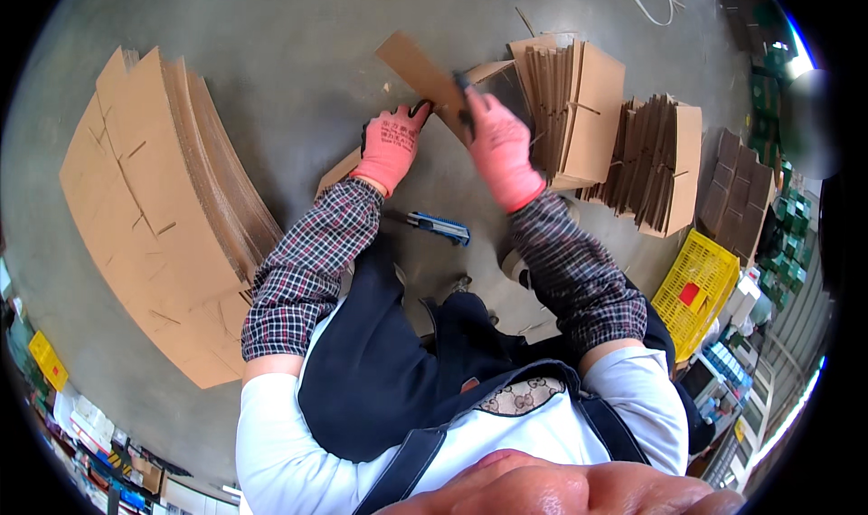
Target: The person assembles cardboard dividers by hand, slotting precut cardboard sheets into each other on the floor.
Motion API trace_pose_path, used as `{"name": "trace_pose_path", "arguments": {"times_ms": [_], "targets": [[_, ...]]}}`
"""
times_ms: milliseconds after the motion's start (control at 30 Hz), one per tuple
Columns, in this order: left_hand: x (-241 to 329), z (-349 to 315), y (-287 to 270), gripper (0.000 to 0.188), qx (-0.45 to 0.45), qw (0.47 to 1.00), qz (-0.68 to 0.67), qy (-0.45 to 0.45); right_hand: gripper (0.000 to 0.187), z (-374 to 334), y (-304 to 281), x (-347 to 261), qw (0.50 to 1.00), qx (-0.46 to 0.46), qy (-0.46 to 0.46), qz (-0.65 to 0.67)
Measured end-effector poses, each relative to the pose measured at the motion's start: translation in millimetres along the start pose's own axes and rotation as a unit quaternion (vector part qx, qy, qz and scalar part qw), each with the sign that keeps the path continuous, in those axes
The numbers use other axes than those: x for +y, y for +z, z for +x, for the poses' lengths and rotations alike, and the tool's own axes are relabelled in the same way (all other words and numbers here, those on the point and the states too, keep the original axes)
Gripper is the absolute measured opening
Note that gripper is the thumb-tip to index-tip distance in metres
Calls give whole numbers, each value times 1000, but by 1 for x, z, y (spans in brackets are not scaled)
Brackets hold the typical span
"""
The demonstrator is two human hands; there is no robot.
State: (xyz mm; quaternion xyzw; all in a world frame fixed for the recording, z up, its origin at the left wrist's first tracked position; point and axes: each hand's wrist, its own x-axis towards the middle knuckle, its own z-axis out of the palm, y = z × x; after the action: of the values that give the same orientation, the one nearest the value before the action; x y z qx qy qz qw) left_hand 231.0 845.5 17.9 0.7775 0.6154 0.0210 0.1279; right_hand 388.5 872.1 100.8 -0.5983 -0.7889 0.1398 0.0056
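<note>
"Floor, room?"
"Grey; cardboard stack at nine o'clock, bundles at two, yellow crate at three."
"Grip?"
"Cardboard strip at twelve, pinched in left hand; right hand against it, too blurred to tell."

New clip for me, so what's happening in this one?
A person in pink work gloves is handling a brown cardboard strip over a grey floor. The left hand has its fingertips at the strip's near edge; the right hand is at its right end, too blurred to show its exact grip. A blue utility knife lies unheld, nearer the body. Flat cardboard is stacked at the left, with more bundles to the right.
</note>
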Motion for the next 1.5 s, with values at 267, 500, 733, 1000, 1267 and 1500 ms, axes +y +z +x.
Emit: {"name": "trace_pose_path", "arguments": {"times_ms": [267,500,733,1000,1267,1500], "targets": [[-3,2,-10,59,-78,997,-16,-23,55,21,19,22,999,-23,-37,-21],[4,3,2,55,-63,998,-8,-9,60,31,57,21,987,-150,1,-59],[-23,-52,-60,84,-49,986,6,-157,80,6,-11,85,990,113,69,-39],[-27,-50,-35,54,-91,991,-10,-97,76,-38,-1,329,907,78,413,10],[-25,-40,2,28,20,996,-36,-78,36,-18,-103,50,958,251,68,120],[-37,-46,42,28,-26,922,-368,-115,43,-78,0,-87,986,-57,-155,15]]}}
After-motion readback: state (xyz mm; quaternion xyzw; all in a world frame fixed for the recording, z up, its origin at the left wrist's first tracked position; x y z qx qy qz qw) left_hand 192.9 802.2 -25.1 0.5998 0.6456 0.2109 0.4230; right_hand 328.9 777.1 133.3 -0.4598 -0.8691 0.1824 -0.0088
